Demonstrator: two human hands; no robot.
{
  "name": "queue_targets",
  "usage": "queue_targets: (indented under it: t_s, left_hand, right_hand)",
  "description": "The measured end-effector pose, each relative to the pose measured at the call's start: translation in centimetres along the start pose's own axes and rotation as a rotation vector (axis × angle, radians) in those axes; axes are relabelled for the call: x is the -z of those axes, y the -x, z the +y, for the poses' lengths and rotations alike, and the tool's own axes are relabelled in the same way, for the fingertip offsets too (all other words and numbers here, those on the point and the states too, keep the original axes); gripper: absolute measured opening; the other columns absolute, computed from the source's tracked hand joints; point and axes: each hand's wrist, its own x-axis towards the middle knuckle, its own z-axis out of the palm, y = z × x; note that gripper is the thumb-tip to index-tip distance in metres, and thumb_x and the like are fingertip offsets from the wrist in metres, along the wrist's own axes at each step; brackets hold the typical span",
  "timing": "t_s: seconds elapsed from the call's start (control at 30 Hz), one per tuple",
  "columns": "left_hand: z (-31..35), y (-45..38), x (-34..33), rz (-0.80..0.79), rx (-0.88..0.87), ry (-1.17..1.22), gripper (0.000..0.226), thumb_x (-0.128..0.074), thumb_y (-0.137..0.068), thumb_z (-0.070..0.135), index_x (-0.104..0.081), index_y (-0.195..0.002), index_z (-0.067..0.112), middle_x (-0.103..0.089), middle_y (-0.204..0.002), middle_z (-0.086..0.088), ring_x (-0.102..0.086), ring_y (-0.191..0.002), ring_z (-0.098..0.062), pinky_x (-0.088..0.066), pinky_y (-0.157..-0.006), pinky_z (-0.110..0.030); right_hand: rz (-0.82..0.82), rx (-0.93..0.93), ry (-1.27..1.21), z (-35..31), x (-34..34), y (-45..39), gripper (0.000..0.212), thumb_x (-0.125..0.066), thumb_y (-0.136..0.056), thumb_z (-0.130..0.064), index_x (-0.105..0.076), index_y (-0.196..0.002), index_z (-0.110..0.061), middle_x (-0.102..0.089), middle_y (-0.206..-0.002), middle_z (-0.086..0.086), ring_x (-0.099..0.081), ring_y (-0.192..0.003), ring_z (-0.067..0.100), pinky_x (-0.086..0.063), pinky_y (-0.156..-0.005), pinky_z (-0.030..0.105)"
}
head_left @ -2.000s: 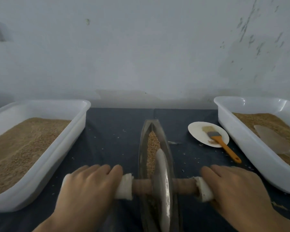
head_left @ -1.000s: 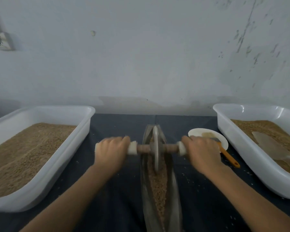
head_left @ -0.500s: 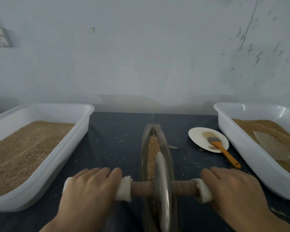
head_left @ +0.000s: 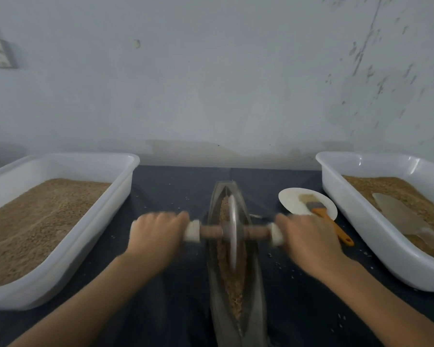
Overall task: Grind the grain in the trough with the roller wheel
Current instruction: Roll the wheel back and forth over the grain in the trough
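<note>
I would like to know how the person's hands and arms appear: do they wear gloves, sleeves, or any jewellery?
The left hand and the right hand are both bare, without gloves. Both forearms are uncovered as far as the picture's lower edge, so no sleeve shows. No ring, watch or bracelet is visible, though the hands are blurred.

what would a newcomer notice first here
Dead centre, both hands, left and right, grip the axle of a roller wheel standing in a narrow metal trough of grain. Either side sits a big white tub, left and right, holding more grain.
</note>
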Motion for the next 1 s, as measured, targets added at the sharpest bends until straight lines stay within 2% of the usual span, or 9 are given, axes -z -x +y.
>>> queue_targets:
  t_s: [0.13, 0.23, 0.33, 0.47, 0.6, 0.7, 0.8, 0.9, 1.0]
  left_hand:
    - [0.6, 7.1, 3.4, 0.261, -0.188, 0.089, 0.047, -0.086, -0.035, 0.018, -0.047, -0.061, 0.024, -0.044, -0.051, 0.005, -0.049, -0.041, -0.021, -0.028, -0.043, -0.026]
    - [0.5, 7.8, 3.3, 0.201, -0.178, 0.071, 0.047, -0.087, -0.033, 0.016, -0.049, -0.059, 0.023, -0.043, -0.05, 0.005, -0.049, -0.04, -0.022, -0.032, -0.043, -0.027]
    - [0.6, 4.1, 1.5, 0.039, -0.077, 0.035, 0.042, -0.087, -0.05, 0.034, -0.051, -0.072, 0.027, -0.055, -0.061, 0.007, -0.058, -0.053, -0.016, -0.038, -0.049, -0.027]
    - [-0.4, -3.7, -1.6, 0.075, 0.068, -0.037, 0.018, -0.061, -0.086, 0.042, -0.048, -0.088, 0.029, -0.06, -0.081, 0.009, -0.061, -0.073, -0.015, -0.044, -0.062, -0.028]
    - [-0.3, -5.9, -1.7, 0.097, 0.095, -0.042, 0.019, -0.061, -0.086, 0.037, -0.045, -0.083, 0.027, -0.053, -0.073, 0.01, -0.046, -0.061, -0.016, -0.029, -0.055, -0.029]
    - [0.2, -1.5, -0.2, 0.11, 0.009, -0.052, 0.033, -0.078, -0.069, 0.035, -0.048, -0.077, 0.026, -0.058, -0.068, 0.007, -0.053, -0.055, -0.017, -0.029, -0.053, -0.027]
    - [0.5, 4.3, 1.9, 0.244, -0.142, 0.062, 0.045, -0.09, -0.038, 0.025, -0.052, -0.064, 0.024, -0.049, -0.053, 0.007, -0.051, -0.042, -0.017, -0.028, -0.046, -0.024]
    - [0.2, 7.6, 2.8, 0.362, -0.208, 0.099, 0.02, -0.068, -0.055, 0.021, -0.049, -0.06, 0.025, -0.045, -0.052, 0.007, -0.049, -0.042, -0.019, -0.034, -0.042, -0.027]
    - [0.1, 7.0, 2.2, 0.274, -0.193, 0.098, 0.032, -0.078, -0.046, 0.019, -0.05, -0.06, 0.025, -0.045, -0.051, 0.007, -0.049, -0.041, -0.019, -0.032, -0.043, -0.026]
  right_hand:
    - [0.13, 0.122, -0.107, 0.3, 2.7, 6.1, 0.061, -0.091, -0.019, -0.033, -0.058, -0.071, -0.03, -0.052, -0.055, -0.008, -0.05, -0.044, 0.009, -0.036, -0.043, 0.022]
    - [0.067, 0.117, -0.1, 0.2, 2.9, 6.1, 0.062, -0.09, -0.013, -0.034, -0.061, -0.068, -0.03, -0.053, -0.053, -0.009, -0.051, -0.042, 0.007, -0.042, -0.04, 0.024]
    - [0.015, 0.059, -0.073, 0.0, 0.7, 2.8, 0.052, -0.092, -0.031, -0.028, -0.055, -0.068, -0.028, -0.053, -0.055, -0.008, -0.05, -0.043, 0.012, -0.036, -0.036, 0.026]
    - [0.086, -0.036, 0.105, 0.9, -2.2, -4.1, 0.033, -0.08, -0.066, -0.036, -0.054, -0.083, -0.026, -0.058, -0.067, -0.006, -0.044, -0.051, 0.014, -0.022, -0.045, 0.024]
    - [0.034, -0.094, 0.054, 1.0, -2.5, -6.2, 0.027, -0.071, -0.078, -0.038, -0.049, -0.091, -0.027, -0.056, -0.073, -0.007, -0.046, -0.059, 0.013, -0.032, -0.052, 0.027]
    - [-0.061, -0.075, -0.041, 0.7, -1.5, -2.1, 0.026, -0.067, -0.08, -0.042, -0.047, -0.093, -0.033, -0.055, -0.077, -0.01, -0.048, -0.064, 0.01, -0.039, -0.057, 0.028]
    - [-0.045, 0.045, -0.117, 0.4, 1.2, 3.5, 0.046, -0.085, -0.05, -0.041, -0.052, -0.081, -0.036, -0.054, -0.066, -0.01, -0.052, -0.055, 0.007, -0.043, -0.047, 0.023]
    - [0.091, 0.157, -0.11, 0.5, 3.6, 6.0, 0.06, -0.088, -0.013, -0.039, -0.059, -0.065, -0.035, -0.051, -0.051, -0.012, -0.048, -0.041, 0.002, -0.026, -0.049, 0.012]
    - [-0.011, 0.11, -0.114, 0.3, 2.7, 5.3, 0.056, -0.091, -0.022, -0.036, -0.06, -0.068, -0.033, -0.054, -0.054, -0.011, -0.051, -0.045, 0.005, -0.039, -0.044, 0.019]
